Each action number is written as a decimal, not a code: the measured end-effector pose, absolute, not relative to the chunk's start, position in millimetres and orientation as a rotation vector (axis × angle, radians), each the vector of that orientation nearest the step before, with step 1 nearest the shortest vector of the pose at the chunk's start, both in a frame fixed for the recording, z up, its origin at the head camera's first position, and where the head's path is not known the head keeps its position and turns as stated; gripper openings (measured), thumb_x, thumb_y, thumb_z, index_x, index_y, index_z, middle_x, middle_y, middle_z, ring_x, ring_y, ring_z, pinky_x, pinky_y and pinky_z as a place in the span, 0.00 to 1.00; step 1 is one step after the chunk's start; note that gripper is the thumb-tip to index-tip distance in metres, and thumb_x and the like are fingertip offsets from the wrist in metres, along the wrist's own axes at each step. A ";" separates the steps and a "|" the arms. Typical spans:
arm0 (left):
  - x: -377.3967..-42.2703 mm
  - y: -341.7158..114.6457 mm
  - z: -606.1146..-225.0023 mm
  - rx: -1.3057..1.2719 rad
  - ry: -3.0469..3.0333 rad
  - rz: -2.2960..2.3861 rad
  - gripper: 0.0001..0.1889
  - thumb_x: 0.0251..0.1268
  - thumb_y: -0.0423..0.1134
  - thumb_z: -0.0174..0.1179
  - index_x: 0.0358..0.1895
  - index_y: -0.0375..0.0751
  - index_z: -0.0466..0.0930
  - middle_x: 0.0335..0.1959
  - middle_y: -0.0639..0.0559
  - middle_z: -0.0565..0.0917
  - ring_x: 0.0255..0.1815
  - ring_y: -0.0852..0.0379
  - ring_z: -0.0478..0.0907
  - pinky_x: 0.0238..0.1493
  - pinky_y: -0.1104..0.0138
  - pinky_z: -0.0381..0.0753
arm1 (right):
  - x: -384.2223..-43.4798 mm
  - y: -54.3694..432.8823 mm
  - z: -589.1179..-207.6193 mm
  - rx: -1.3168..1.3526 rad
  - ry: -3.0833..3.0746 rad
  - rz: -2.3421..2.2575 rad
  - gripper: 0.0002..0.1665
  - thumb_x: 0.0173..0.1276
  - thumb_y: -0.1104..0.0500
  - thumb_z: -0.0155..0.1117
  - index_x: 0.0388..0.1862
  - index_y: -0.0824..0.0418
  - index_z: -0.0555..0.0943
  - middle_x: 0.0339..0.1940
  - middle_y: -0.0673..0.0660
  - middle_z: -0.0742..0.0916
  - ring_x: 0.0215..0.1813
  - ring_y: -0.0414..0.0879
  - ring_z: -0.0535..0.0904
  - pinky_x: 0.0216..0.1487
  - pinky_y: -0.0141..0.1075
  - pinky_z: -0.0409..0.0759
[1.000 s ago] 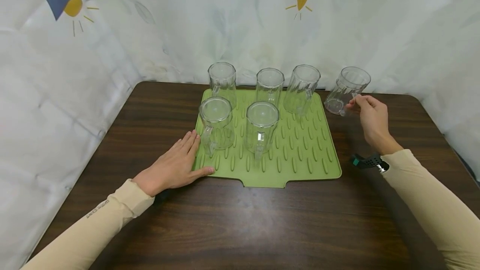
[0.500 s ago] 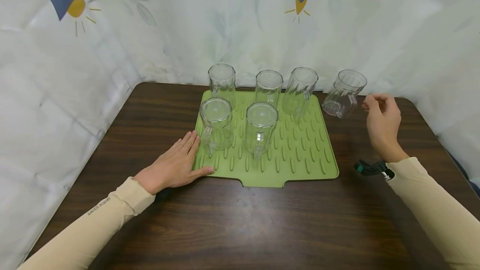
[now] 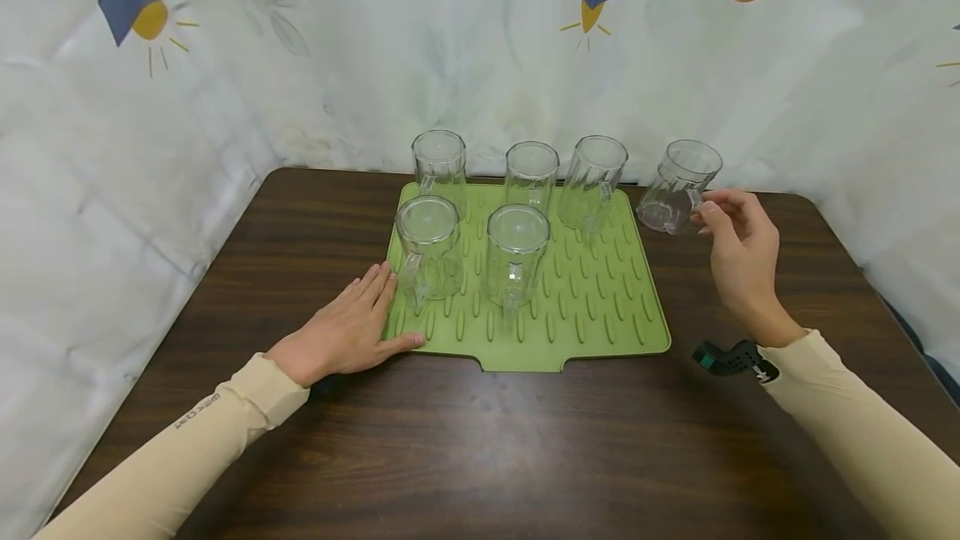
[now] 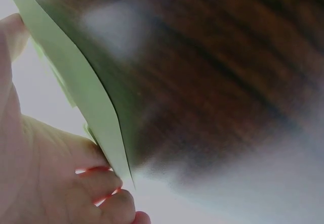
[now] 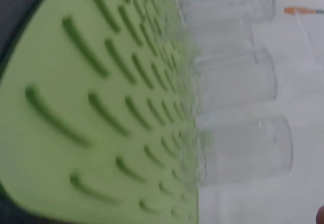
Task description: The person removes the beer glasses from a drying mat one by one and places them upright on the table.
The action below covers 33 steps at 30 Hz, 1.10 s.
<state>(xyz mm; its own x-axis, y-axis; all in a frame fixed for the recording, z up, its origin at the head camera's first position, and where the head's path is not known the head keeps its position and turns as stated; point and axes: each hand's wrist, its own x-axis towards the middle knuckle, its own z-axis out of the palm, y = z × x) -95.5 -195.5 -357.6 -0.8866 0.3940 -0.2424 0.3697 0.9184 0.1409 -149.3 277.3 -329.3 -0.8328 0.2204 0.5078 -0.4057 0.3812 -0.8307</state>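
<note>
My left hand (image 3: pixel 341 327) lies flat with straight fingers on the left edge of the green ribbed mat (image 3: pixel 600 307). In the left wrist view its fingers (image 4: pixel 96 183) reach under or along the mat's edge, partly cut off. At the back right, a clear glass mug (image 3: pixel 671 186) stands upright on the table, just off the mat. The thumb and fingers of my right hand (image 3: pixel 742 261) pinch that mug's handle. Only one fingertip (image 5: pixel 320 216) shows at the corner of the right wrist view.
Three glass mugs (image 3: pixel 438 161) (image 3: pixel 531 169) (image 3: pixel 596 182) stand along the mat's back. Two more (image 3: pixel 431 261) (image 3: pixel 517 261) stand in front, apparently upside down. A dark wooden table (image 3: pixel 510 457) bears everything, with a patterned white sheet (image 3: pixel 360 57) behind.
My right hand held the right-hand mug's handle, let go and drew back to the right, then returned to the handle. The mug's handle now points more rightward. My left hand stays put.
</note>
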 end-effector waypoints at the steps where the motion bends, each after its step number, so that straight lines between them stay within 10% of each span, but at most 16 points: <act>1: -95.5 -195.6 -357.7 0.571 2.812 0.135 0.54 0.74 0.70 0.50 0.81 0.25 0.49 0.85 0.29 0.46 0.87 0.33 0.45 0.84 0.39 0.54 | -147.5 274.4 -329.0 0.182 -2.085 1.497 0.14 0.81 0.58 0.56 0.56 0.64 0.82 0.39 0.41 0.86 0.43 0.35 0.83 0.45 0.26 0.79; 33: -98.5 -195.1 -359.1 0.563 2.801 0.110 0.53 0.75 0.69 0.49 0.82 0.26 0.47 0.85 0.30 0.44 0.87 0.34 0.43 0.85 0.40 0.52 | -105.2 198.9 -350.8 0.663 -1.994 1.943 0.13 0.75 0.73 0.54 0.54 0.71 0.81 0.41 0.52 0.91 0.42 0.41 0.88 0.45 0.29 0.86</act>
